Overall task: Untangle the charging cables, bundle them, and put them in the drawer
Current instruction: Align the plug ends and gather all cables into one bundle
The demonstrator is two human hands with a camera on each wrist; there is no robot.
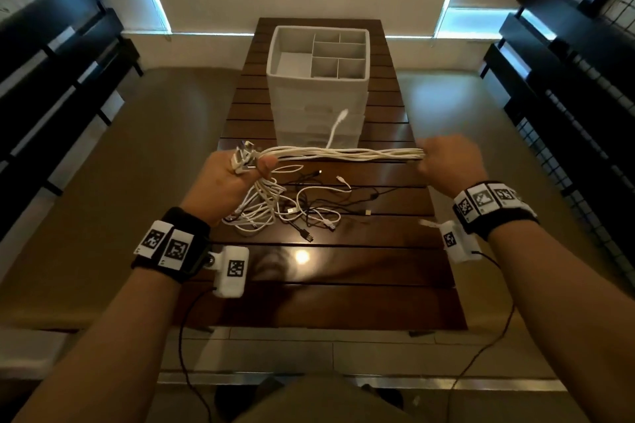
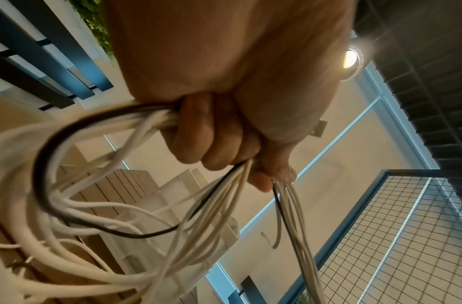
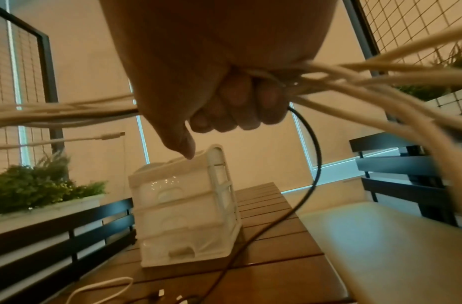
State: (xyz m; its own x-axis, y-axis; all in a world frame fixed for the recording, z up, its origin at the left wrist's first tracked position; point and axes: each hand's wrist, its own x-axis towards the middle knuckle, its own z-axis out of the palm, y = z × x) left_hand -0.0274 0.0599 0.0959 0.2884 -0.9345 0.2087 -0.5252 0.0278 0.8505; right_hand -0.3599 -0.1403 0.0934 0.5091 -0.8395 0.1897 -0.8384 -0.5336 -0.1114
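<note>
- While my left hand [image 1: 229,178] hovers above the dark slatted wooden table [image 1: 378,271], its fingers [image 2: 211,139] are curled tight round a bunch of white charging cables with one black strand among them [image 1: 340,153], several plug ends poking out past my knuckles.
- Below that fist, loose white loops hang down into the tangled heap of white and black cables [image 1: 292,206] lying on the table.
- Between my hands the bunch runs taut and roughly level, clear of the tabletop.
- Behind it, at the table's far end, stands the white plastic drawer unit with a divided tray on top [image 1: 318,79]; its drawers look closed from the right wrist view.
- One white cable end [image 1: 338,124] sticks up in front of that unit.
- My right hand [image 1: 446,161] grips the bunch's other end, fingers [image 3: 240,102] wrapped round it, with a black cable [image 3: 310,164] dropping from the fist to the table.
</note>
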